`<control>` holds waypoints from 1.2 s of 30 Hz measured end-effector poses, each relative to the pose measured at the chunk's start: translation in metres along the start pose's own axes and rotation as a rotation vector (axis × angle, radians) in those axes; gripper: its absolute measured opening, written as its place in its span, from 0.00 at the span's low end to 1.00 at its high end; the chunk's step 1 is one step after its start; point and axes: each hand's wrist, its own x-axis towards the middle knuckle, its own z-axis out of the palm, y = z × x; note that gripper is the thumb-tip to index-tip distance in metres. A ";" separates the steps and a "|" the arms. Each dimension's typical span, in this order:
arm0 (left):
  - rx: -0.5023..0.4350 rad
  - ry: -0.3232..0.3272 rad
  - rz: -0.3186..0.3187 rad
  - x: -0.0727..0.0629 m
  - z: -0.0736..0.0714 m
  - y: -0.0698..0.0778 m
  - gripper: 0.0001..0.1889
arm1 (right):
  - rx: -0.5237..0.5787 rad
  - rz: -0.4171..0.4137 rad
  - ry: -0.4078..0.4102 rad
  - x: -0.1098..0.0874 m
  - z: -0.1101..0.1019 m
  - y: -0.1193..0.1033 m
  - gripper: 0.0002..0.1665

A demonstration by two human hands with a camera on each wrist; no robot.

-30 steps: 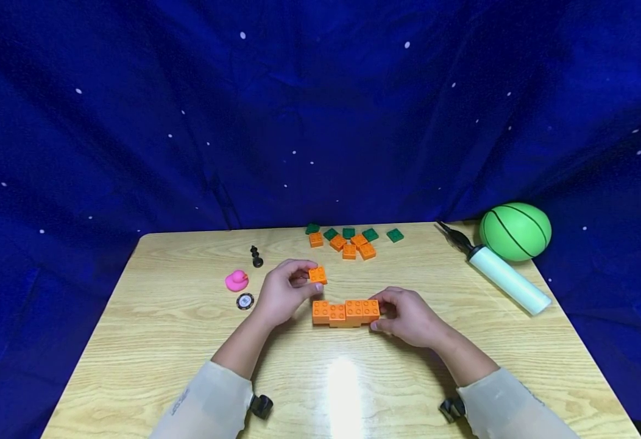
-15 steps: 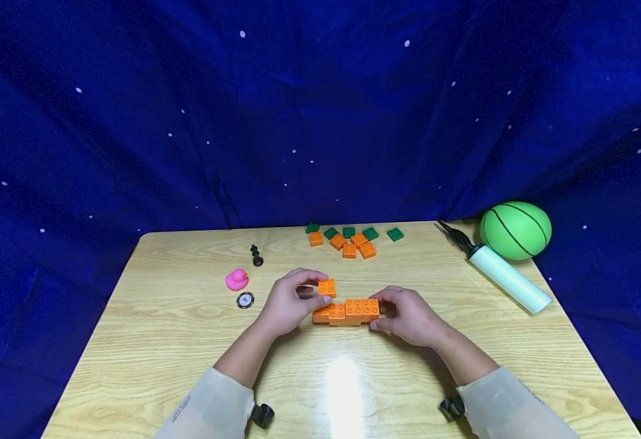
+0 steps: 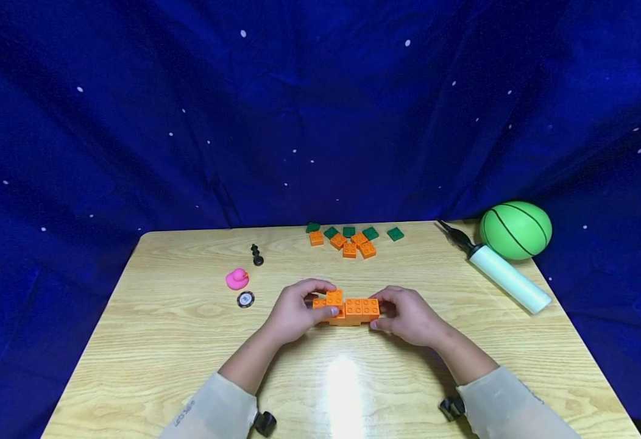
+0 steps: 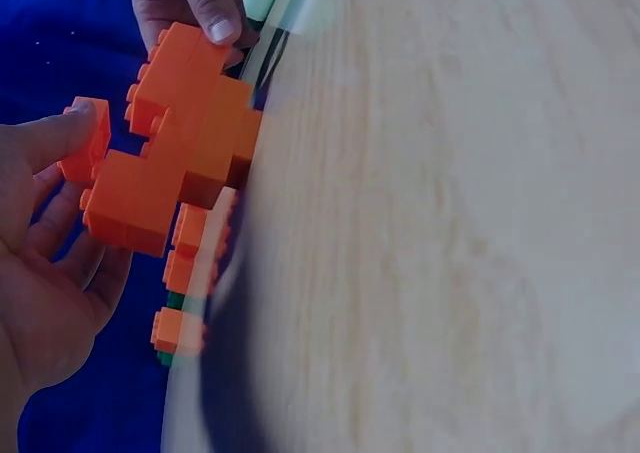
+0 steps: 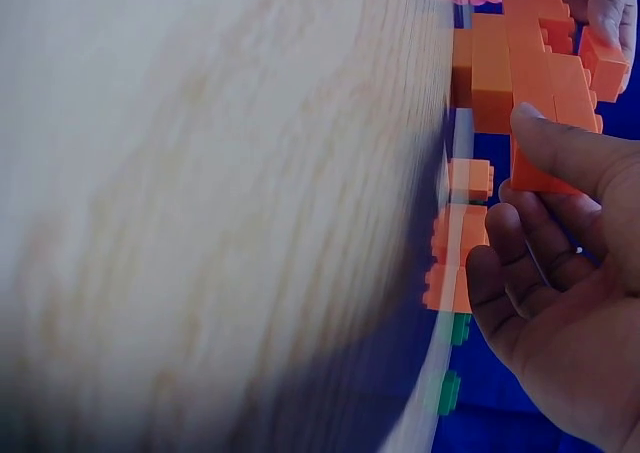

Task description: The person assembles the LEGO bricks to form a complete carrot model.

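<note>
Orange bricks [image 3: 354, 310], green plates [image 3: 395, 234], white-flecked blue curtain [image 3: 320, 110], black-lined green ball [image 3: 515, 231].

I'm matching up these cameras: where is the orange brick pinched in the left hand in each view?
Head: the held brick is below and slightly right of centre.
Left wrist: held brick at far left, above mid-height.
Right wrist: held brick near the top right corner.
Shared landmark: the joined orange bricks.

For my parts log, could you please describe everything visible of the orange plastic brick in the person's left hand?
The orange plastic-looking brick is small and blocky, with four round studs facing up. The left hand pinches it between thumb and fingers, above the stepped orange brick structure. The left wrist view shows space beneath it, so it appears unattached.
</note>
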 end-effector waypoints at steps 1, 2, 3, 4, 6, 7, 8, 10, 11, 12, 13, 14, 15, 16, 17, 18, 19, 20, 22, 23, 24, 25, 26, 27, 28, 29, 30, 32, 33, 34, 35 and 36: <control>0.006 -0.001 0.002 -0.001 0.001 0.000 0.17 | 0.004 -0.001 0.000 0.000 0.000 0.000 0.21; 0.015 -0.001 0.007 -0.001 0.002 -0.001 0.17 | 0.005 -0.004 -0.001 0.000 0.000 0.000 0.21; 0.022 -0.002 0.010 -0.002 0.002 -0.003 0.17 | 0.008 -0.006 -0.003 0.000 0.001 0.000 0.21; 0.030 -0.001 0.009 -0.002 0.003 -0.004 0.18 | 0.010 -0.007 -0.005 0.000 0.001 0.000 0.21; 0.043 0.001 0.004 -0.003 0.005 -0.006 0.18 | 0.014 -0.009 -0.011 0.000 0.002 0.000 0.21; 0.049 0.000 0.001 -0.003 0.005 -0.007 0.18 | 0.015 -0.007 -0.013 0.000 0.002 0.000 0.21; 0.053 0.000 0.002 -0.004 0.006 -0.008 0.18 | 0.014 -0.006 -0.016 0.000 0.002 0.000 0.21; 0.062 -0.002 0.000 -0.004 0.007 -0.008 0.18 | 0.007 -0.006 -0.016 0.000 0.003 0.001 0.21; 0.066 -0.006 0.004 -0.004 0.007 -0.009 0.18 | 0.002 -0.007 -0.015 0.000 0.002 0.001 0.21; 0.070 -0.008 0.004 -0.004 0.007 -0.010 0.18 | -0.004 -0.005 -0.013 0.000 0.002 0.001 0.21; 0.073 -0.012 0.004 -0.004 0.008 -0.010 0.18 | -0.007 -0.005 -0.012 0.000 0.002 0.001 0.21; 0.076 -0.013 0.001 -0.004 0.008 -0.010 0.18 | -0.012 -0.003 -0.011 0.000 0.002 0.001 0.21; 0.082 -0.015 0.002 -0.004 0.008 -0.011 0.18 | -0.017 -0.002 -0.010 0.000 0.003 0.001 0.21; 0.083 -0.017 -0.002 -0.005 0.009 -0.012 0.18 | -0.016 0.000 -0.010 0.000 0.003 0.000 0.21; 0.085 -0.017 -0.002 -0.005 0.009 -0.012 0.18 | -0.014 0.002 -0.011 0.000 0.003 0.000 0.21; 0.085 -0.017 -0.007 -0.005 0.009 -0.013 0.18 | -0.015 0.002 -0.011 0.000 0.003 0.000 0.21; 0.088 -0.016 -0.004 -0.006 0.009 -0.013 0.18 | -0.015 0.000 -0.011 0.000 0.003 0.000 0.21; 0.090 -0.014 -0.006 -0.006 0.010 -0.014 0.18 | -0.012 0.000 -0.011 0.000 0.003 0.000 0.22; 0.092 -0.013 -0.012 -0.006 0.010 -0.015 0.18 | -0.008 -0.003 -0.012 0.000 0.003 0.000 0.22; 0.093 -0.013 -0.013 -0.006 0.011 -0.015 0.18 | -0.005 -0.005 -0.013 0.000 0.003 0.000 0.22; 0.093 -0.014 -0.017 -0.005 0.011 -0.015 0.18 | -0.001 -0.006 -0.013 0.000 0.003 0.000 0.22; 0.094 -0.016 -0.016 -0.005 0.011 -0.016 0.18 | 0.004 -0.005 -0.015 0.000 0.003 0.000 0.22; 0.092 -0.018 -0.021 -0.005 0.011 -0.016 0.18 | 0.007 -0.004 -0.017 0.000 0.003 -0.001 0.22; 0.092 -0.021 -0.020 -0.005 0.011 -0.016 0.18 | 0.009 -0.004 -0.018 0.000 0.003 -0.001 0.22; 0.089 -0.024 -0.021 -0.004 0.011 -0.016 0.17 | 0.010 -0.005 -0.019 0.000 0.002 0.000 0.22; 0.089 -0.027 -0.021 -0.004 0.011 -0.016 0.17 | 0.011 -0.005 -0.018 0.000 0.002 0.000 0.22; 0.089 -0.029 -0.018 -0.004 0.010 -0.016 0.17 | 0.008 -0.006 -0.017 0.000 0.002 0.000 0.22; 0.095 -0.031 -0.014 -0.003 0.010 -0.014 0.17 | 0.002 -0.008 -0.015 0.000 0.001 0.000 0.22; 0.101 -0.032 -0.011 -0.003 0.009 -0.014 0.16 | 0.001 -0.009 -0.016 0.000 0.001 0.000 0.22; 0.104 -0.032 -0.009 -0.003 0.009 -0.013 0.16 | -0.001 -0.010 -0.016 0.000 0.001 0.000 0.22; 0.111 -0.032 -0.007 -0.002 0.009 -0.012 0.16 | 0.002 -0.009 -0.017 0.000 0.001 0.000 0.22; 0.114 -0.032 -0.002 -0.002 0.009 -0.012 0.16 | 0.002 -0.007 -0.018 0.000 0.001 -0.001 0.21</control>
